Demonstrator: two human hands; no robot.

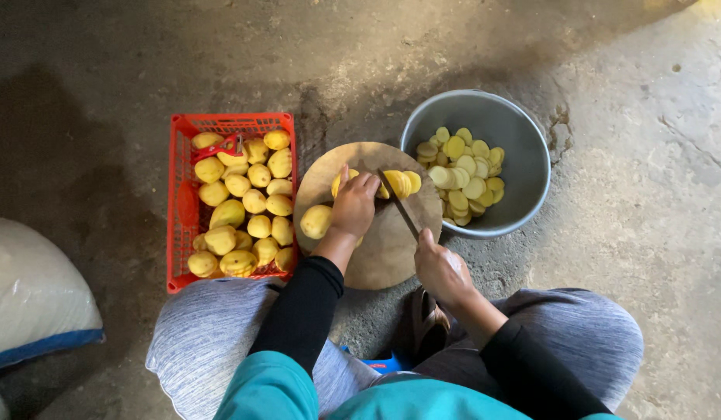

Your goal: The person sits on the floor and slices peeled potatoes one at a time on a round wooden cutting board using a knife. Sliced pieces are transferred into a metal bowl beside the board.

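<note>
- Left hand (354,204): fingers pressed down on a peeled potato (395,183) on the round cutting board (384,253).
- Right hand (442,270): fingers closed around the knife (399,206), blade in the potato.
- Slices fill the metal bowl (523,194); whole potatoes fill the red crate (181,233).

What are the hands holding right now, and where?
Right hand grips a knife by its handle; left hand presses down on a potato from above.

The left hand (354,204) covers most of the potato (345,180) under it; the white sack (30,292) is cut off at the picture's left edge.
</note>
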